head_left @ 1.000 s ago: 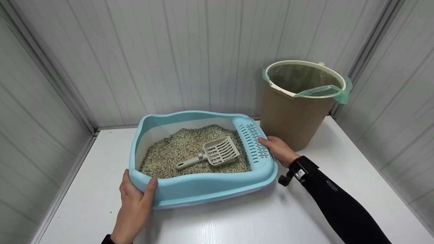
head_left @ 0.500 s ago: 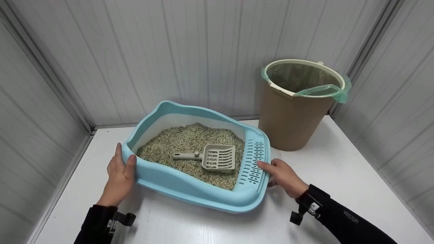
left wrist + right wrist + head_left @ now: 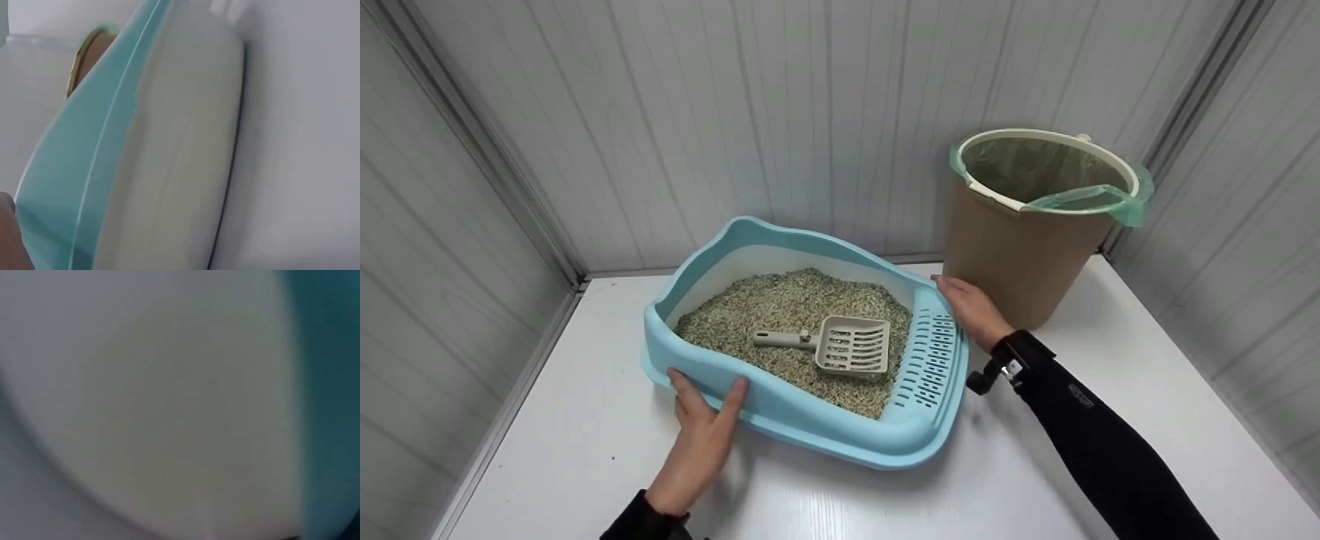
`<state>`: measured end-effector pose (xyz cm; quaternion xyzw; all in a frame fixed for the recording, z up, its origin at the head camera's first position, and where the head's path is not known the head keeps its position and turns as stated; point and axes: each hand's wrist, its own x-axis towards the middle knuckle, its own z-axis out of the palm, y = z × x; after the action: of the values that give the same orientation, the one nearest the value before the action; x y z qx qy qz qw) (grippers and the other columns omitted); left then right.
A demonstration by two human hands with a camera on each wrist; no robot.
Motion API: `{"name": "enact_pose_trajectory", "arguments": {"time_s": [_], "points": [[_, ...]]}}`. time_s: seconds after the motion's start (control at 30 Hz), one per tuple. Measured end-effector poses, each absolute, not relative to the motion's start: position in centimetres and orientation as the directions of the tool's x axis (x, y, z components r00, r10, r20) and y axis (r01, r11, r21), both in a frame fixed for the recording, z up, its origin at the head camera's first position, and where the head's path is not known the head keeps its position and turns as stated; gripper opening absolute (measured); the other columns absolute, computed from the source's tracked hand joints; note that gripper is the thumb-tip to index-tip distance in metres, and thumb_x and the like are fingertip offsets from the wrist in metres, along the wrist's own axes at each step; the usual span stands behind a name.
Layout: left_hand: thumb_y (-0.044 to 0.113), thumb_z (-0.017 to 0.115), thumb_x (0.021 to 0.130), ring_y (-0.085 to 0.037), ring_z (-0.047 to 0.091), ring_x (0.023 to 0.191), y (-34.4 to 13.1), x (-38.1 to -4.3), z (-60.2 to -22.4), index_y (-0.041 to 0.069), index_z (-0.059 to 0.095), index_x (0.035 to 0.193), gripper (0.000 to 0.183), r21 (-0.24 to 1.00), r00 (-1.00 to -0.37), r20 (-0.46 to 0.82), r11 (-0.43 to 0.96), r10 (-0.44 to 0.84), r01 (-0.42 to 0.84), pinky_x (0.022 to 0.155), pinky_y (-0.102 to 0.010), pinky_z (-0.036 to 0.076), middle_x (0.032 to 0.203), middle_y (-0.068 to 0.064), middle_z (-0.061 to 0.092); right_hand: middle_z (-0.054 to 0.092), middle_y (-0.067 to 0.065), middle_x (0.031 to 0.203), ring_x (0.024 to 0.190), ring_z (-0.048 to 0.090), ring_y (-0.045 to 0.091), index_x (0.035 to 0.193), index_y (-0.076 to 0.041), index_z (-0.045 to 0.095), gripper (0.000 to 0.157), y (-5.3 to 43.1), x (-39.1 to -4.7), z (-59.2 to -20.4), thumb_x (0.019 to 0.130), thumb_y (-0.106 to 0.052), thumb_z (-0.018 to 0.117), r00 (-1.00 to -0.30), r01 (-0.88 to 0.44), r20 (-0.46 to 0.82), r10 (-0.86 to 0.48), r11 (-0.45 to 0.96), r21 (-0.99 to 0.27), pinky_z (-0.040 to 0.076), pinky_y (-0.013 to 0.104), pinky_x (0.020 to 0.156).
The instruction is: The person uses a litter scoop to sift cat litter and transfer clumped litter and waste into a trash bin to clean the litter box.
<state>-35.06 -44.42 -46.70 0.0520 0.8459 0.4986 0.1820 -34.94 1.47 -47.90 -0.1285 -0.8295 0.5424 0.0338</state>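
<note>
A pale blue litter box (image 3: 810, 424) with a white lower pan (image 3: 177, 140) stands angled on the table, its slotted panel at the right. Granular litter (image 3: 780, 300) is heaped inside, and a beige slotted litter scoop (image 3: 851, 345) lies on top, handle to the left. My left hand (image 3: 701, 431) touches the outer front wall near the left corner, thumb and forefinger spread. At the back right corner, my right hand (image 3: 975, 311) rests against the rim; its lower fingers are hidden. The right wrist view is filled by the blurred box side.
A brown trash bin (image 3: 1012, 247) with a green liner bag (image 3: 1110, 202) over its cream rim stands at the back right, close behind my right hand. White panel walls (image 3: 840, 112) enclose the white table (image 3: 562, 420) at the back and sides.
The box has turned clockwise, its right end coming toward me. My left hand has shifted from the left corner along the front wall; my right hand has moved to the back right corner.
</note>
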Motion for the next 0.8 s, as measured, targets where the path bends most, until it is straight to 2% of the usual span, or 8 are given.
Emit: {"name": "enact_pose_trajectory", "arguments": {"time_s": [0.1,0.23,0.27,0.4,0.47,0.53,0.67,0.8], "points": [[0.078,0.045,0.109,-0.047,-0.028,0.164,-43.8,-35.4,-47.4,0.012,-0.057,0.149,0.128,0.881,-0.925,-0.264,0.458,0.273,-0.116,0.133,-0.065,0.011,0.166,-0.033,-0.047,0.053,0.020,0.166,0.152,0.050,0.035,0.169,-0.004,0.047,0.062,2.2,-34.5,-48.1,0.122,-0.045,0.044,-0.971,0.138,-0.053,0.231,0.369,-0.919,0.029,0.048,0.131],[0.078,0.045,0.108,-0.040,-0.037,0.162,-44.6,-37.1,-47.7,0.019,-0.058,0.149,0.126,0.900,-0.924,-0.259,0.418,0.282,-0.124,0.134,-0.065,0.001,0.166,-0.023,-0.053,0.054,0.021,0.166,0.157,0.045,0.038,0.165,-0.002,0.053,0.058,2.0,-32.5,-48.4,0.122,-0.040,0.047,-0.970,0.132,-0.041,0.239,0.380,-0.916,0.030,0.053,0.131],[0.077,0.045,0.108,-0.040,-0.036,0.162,-45.0,-37.7,-47.6,0.021,-0.058,0.150,0.125,0.902,-0.923,-0.256,0.414,0.286,-0.122,0.134,-0.065,0.000,0.166,-0.022,-0.053,0.055,0.021,0.165,0.156,0.047,0.039,0.165,-0.002,0.053,0.057,1.6,-31.9,-48.5,0.122,-0.040,0.048,-0.969,0.134,-0.042,0.242,0.377,-0.916,0.035,0.053,0.129],[0.067,0.045,0.111,-0.039,-0.033,0.163,-46.7,-40.2,-47.1,0.026,-0.053,0.156,0.115,0.917,-0.915,-0.250,0.382,0.317,-0.119,0.134,-0.063,-0.004,0.171,-0.018,-0.048,0.060,0.020,0.160,0.140,0.061,0.034,0.162,-0.002,0.056,0.055,-0.3,-29.0,-48.8,0.120,-0.037,0.054,-0.958,0.159,-0.064,0.278,0.334,-0.929,0.055,0.044,0.108],[0.060,0.044,0.113,-0.038,-0.032,0.164,-47.3,-41.6,-46.9,0.027,-0.049,0.159,0.109,0.923,-0.907,-0.248,0.366,0.339,-0.116,0.134,-0.063,-0.004,0.174,-0.014,-0.045,0.065,0.021,0.152,0.124,0.066,0.031,0.158,0.001,0.059,0.053,-1.1,-27.9,-48.8,0.119,-0.035,0.057,-0.959,0.150,-0.060,0.278,0.317,-0.936,0.060,0.037,0.092],[0.056,0.042,0.114,-0.033,-0.033,0.164,-47.8,-42.9,-46.8,0.029,-0.046,0.161,0.103,0.928,-0.895,-0.249,0.354,0.371,-0.112,0.134,-0.061,-0.006,0.175,-0.008,-0.045,0.071,0.019,0.140,0.113,0.069,0.026,0.151,0.003,0.065,0.050,-1.3,-27.3,-48.7,0.117,-0.034,0.061,-0.962,0.146,-0.062,0.267,0.309,-0.940,0.062,0.034,0.082],[0.059,0.037,0.114,-0.028,-0.033,0.164,-48.2,-44.6,-46.8,0.031,-0.043,0.163,0.098,0.930,-0.876,-0.240,0.357,0.418,-0.085,0.134,-0.059,-0.008,0.176,-0.002,-0.043,0.075,0.012,0.110,0.097,0.070,0.021,0.129,0.003,0.074,0.047,-0.7,-28.2,-48.4,0.115,-0.041,0.066,-0.976,0.158,-0.096,0.195,0.331,-0.930,0.063,0.035,0.074],[0.070,0.039,0.113,-0.033,-0.027,0.166,-46.9,-42.4,-47.0,0.031,-0.040,0.166,0.103,0.930,-0.887,-0.207,0.364,0.413,-0.047,0.133,-0.062,-0.008,0.177,-0.004,-0.039,0.075,0.007,0.099,0.092,0.069,0.019,0.117,-0.001,0.080,0.057,0.0,-30.9,-48.0,0.114,-0.055,0.061,-0.979,0.177,-0.119,0.167,0.396,-0.901,0.059,0.032,0.078]]}}
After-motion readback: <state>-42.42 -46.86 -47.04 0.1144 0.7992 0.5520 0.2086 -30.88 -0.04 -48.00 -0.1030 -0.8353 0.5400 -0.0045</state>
